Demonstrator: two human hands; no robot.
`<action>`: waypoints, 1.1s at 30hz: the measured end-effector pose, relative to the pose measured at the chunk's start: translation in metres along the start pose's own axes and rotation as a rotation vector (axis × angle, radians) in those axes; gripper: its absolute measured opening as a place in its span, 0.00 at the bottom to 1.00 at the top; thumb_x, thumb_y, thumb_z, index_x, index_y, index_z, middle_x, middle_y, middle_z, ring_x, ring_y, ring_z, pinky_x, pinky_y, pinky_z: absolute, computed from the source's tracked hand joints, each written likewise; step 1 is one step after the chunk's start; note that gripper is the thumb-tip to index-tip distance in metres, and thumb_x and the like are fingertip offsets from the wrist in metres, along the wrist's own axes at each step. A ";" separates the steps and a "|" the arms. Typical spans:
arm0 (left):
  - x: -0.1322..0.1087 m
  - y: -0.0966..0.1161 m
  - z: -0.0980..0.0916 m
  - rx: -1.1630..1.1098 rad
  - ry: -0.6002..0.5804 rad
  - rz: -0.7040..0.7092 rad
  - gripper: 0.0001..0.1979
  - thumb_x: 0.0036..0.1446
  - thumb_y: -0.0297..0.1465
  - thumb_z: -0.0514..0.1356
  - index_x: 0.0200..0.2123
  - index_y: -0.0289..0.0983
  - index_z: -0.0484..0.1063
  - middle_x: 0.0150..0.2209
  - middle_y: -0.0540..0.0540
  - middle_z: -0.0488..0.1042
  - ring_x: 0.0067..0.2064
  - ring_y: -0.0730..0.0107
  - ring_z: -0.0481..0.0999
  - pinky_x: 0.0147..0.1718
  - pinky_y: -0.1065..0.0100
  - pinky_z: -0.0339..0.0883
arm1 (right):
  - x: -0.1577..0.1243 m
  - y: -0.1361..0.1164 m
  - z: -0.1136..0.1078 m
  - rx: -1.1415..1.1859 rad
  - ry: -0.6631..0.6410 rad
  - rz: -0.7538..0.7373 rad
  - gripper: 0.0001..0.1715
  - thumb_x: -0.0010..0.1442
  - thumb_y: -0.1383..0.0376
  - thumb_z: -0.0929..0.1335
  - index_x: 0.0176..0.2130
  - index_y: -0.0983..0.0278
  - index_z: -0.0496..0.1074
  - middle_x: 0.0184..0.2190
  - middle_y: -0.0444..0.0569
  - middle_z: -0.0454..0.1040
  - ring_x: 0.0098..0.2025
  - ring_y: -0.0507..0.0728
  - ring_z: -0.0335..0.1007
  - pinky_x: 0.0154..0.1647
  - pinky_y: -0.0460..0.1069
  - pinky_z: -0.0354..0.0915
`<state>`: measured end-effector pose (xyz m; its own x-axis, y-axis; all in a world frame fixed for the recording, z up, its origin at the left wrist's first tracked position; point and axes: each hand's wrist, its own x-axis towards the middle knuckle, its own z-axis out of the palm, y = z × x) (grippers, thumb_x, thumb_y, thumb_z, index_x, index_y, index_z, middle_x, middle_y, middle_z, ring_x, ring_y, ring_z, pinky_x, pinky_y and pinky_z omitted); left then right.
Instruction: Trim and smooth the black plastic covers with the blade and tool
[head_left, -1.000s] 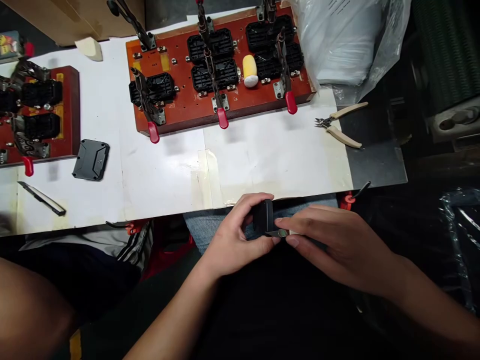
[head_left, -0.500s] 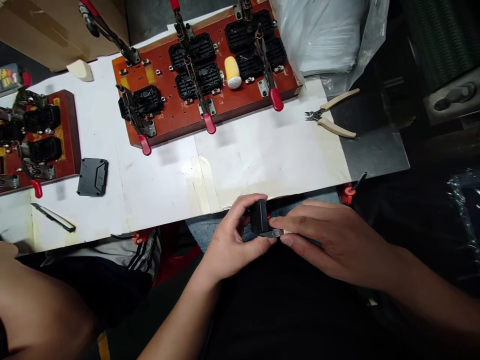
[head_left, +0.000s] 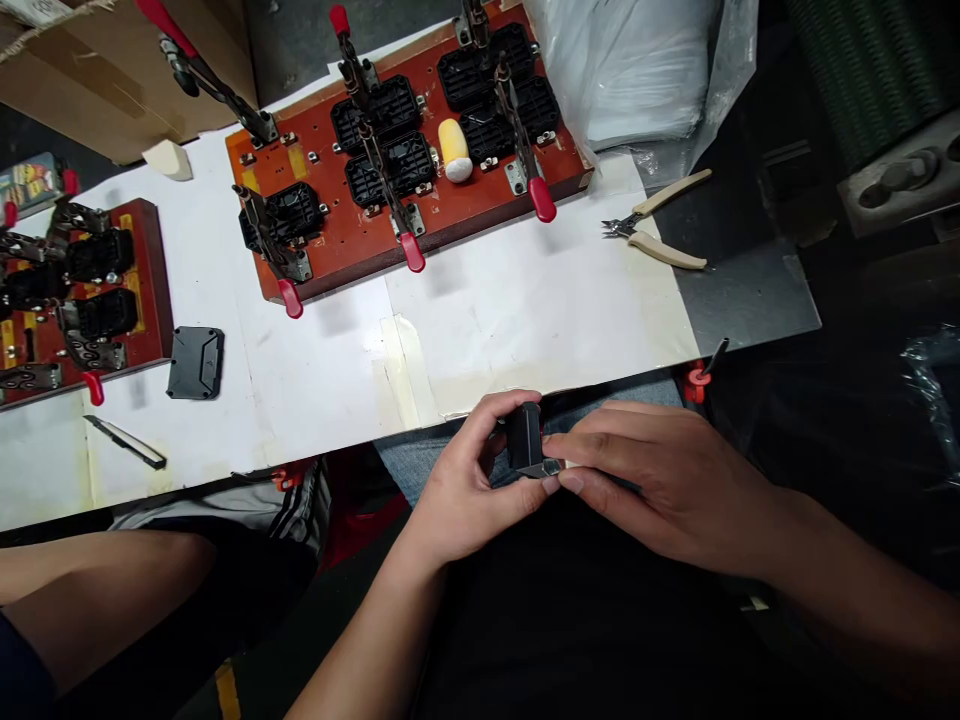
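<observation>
Low over my lap, just off the table's front edge, my left hand [head_left: 480, 480] is closed around a black plastic casing [head_left: 523, 440], its narrow side turned up. Thumb and fingers of my right hand [head_left: 652, 475] pinch a small knife with a short metal blade [head_left: 551, 467]; my palm hides most of its handle. The blade lies against the casing's near end, close to my left thumb tip. A similar dark casing [head_left: 195, 362] rests flat on the white tabletop at the left.
A red-brown fixture board [head_left: 330, 270] carries black plastic parts under red-handled toggle clamps. On it lies a yellow-and-white plug [head_left: 454, 150]. Cutting pliers [head_left: 667, 225] lie open at the right, a box cutter [head_left: 126, 442] at the left. A co-worker's arm [head_left: 105, 590] is at lower left.
The view has shifted slightly, so the table things sit a little differently. Both hands keep their hold on the casing and knife. At left, the co-worker's arm has moved.
</observation>
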<state>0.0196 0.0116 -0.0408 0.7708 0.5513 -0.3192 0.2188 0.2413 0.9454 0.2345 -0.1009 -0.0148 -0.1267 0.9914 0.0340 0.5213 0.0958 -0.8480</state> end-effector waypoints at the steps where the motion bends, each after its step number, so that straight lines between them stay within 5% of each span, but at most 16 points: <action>1: 0.001 0.000 0.001 -0.015 0.001 0.000 0.31 0.60 0.31 0.74 0.64 0.48 0.70 0.61 0.45 0.72 0.62 0.61 0.74 0.60 0.67 0.70 | 0.000 0.000 0.000 0.002 -0.002 0.004 0.14 0.77 0.63 0.67 0.59 0.61 0.75 0.47 0.45 0.80 0.48 0.54 0.76 0.49 0.52 0.68; 20: 0.005 0.007 0.003 -0.020 0.001 -0.010 0.30 0.59 0.29 0.74 0.62 0.47 0.71 0.60 0.46 0.73 0.58 0.65 0.76 0.57 0.70 0.72 | -0.001 0.000 -0.001 0.020 0.028 -0.020 0.14 0.77 0.64 0.67 0.59 0.60 0.75 0.47 0.48 0.81 0.45 0.56 0.76 0.46 0.53 0.69; 33: 0.001 0.007 0.001 0.134 -0.020 0.031 0.30 0.61 0.32 0.73 0.64 0.48 0.70 0.62 0.45 0.72 0.61 0.58 0.74 0.62 0.62 0.69 | -0.001 0.003 -0.002 -0.003 0.016 -0.008 0.14 0.77 0.64 0.67 0.59 0.62 0.75 0.47 0.45 0.80 0.47 0.54 0.75 0.47 0.52 0.67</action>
<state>0.0230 0.0131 -0.0343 0.7901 0.5405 -0.2892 0.2716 0.1143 0.9556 0.2375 -0.1016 -0.0166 -0.1175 0.9918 0.0497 0.5226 0.1043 -0.8462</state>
